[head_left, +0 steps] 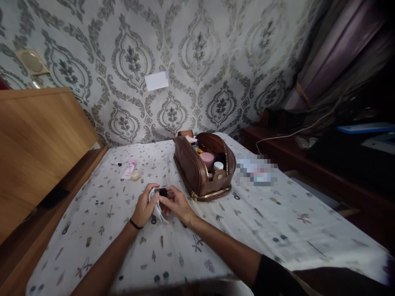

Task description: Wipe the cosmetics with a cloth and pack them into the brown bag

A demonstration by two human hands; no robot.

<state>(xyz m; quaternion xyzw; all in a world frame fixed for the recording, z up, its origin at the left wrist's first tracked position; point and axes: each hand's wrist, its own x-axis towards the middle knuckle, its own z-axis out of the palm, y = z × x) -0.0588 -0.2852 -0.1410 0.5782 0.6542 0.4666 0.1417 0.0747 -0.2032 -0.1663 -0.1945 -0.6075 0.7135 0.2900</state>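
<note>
My left hand (145, 209), with a black band at the wrist, is closed around a crumpled white cloth or wipe (158, 213). Against it, the fingers of my right hand (179, 204) pinch a small item with a dark cap (163, 192); most of its body is hidden by the fingers. Just beyond my right hand stands a brown toiletry bag (189, 168), unzipped on top. Inside it show a pink round jar (206, 158), a white-lidded jar (218, 165) and other small things. Left of the bag lie a pink-and-white tube (130, 167) and a small yellowish jar (135, 176).
A small white tube with a black tip (116, 163) lies at the far left of the patterned sheet (197, 255). Right of the bag is a pixelated item (257, 170). A wooden board (43, 139) borders the left; a dark red table (262, 142) with a cable stands right.
</note>
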